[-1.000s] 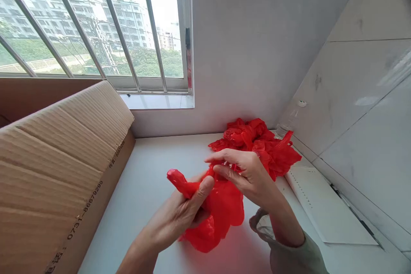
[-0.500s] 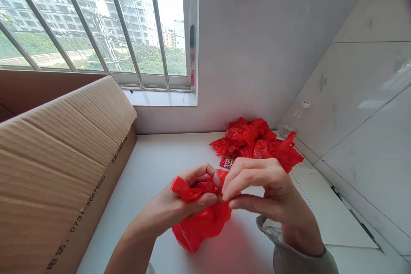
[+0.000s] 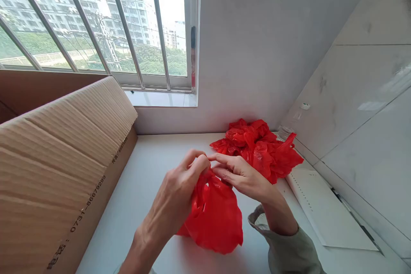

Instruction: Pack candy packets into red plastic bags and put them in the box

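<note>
My left hand (image 3: 175,199) and my right hand (image 3: 239,175) meet above the white countertop (image 3: 147,180), fingertips pinched together at the top of a red plastic bag (image 3: 215,218). The bag hangs down from both hands, bulging, its bottom near the counter. What is inside it is hidden. Just behind my right hand lies a heap of crumpled red plastic bags (image 3: 260,147) in the corner.
A big open cardboard box (image 3: 61,158) with printed numbers fills the left side. A barred window (image 3: 96,25) is behind it. A white sheet (image 3: 321,209) lies on the counter at the right, along the tiled wall (image 3: 362,107).
Both hands rose and shifted toward the heap, fingers now pinching the bag's top. The bag has dropped from a bunched wad into a hanging pouch. The small printed red packet on the counter is no longer visible.
</note>
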`<state>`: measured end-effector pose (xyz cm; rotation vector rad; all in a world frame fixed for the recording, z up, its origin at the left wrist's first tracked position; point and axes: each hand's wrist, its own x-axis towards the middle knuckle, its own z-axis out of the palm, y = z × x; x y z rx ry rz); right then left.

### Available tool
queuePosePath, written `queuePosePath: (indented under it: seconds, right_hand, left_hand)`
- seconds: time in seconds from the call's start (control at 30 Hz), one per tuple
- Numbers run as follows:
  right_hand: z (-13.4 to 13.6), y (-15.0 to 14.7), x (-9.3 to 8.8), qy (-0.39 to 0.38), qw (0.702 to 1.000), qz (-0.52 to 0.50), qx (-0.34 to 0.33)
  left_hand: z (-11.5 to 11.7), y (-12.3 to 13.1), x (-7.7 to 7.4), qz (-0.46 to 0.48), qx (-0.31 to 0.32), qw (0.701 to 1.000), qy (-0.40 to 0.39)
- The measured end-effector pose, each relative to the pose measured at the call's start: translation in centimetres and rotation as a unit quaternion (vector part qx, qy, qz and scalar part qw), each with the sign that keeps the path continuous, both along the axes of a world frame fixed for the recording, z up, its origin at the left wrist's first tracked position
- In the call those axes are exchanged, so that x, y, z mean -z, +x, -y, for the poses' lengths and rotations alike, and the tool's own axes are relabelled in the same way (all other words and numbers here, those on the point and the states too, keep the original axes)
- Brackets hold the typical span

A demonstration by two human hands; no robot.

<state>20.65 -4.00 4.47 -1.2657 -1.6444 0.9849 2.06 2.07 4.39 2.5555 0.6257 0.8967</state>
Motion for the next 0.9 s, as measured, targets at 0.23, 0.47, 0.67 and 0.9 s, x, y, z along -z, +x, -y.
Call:
queuePosePath:
  seconds: [0.23,0.47,0.67,0.9]
  right_hand:
    - [-0.4,0.4,0.0,0.013,0.999,-0.038,0.019]
    - [0.1,0.0,-0.5,0.078,0.995,-0.015,0.063]
    - [-0.5,0.7,-0.1,0.11,0.989,0.003,0.095]
    - [-3.2,4.9,3.3,0.096,0.962,-0.03,0.253]
  left_hand:
    - [-0.9,-0.4,0.2,-0.02,0.013,0.999,0.048]
    - [0.2,-1.5,-1.0,-0.08,0.039,0.994,0.063]
    - [0.2,-1.4,-1.6,-0.029,0.002,0.989,0.142]
    - [-0.3,-3.5,-2.2,-0.114,-0.007,0.993,0.036]
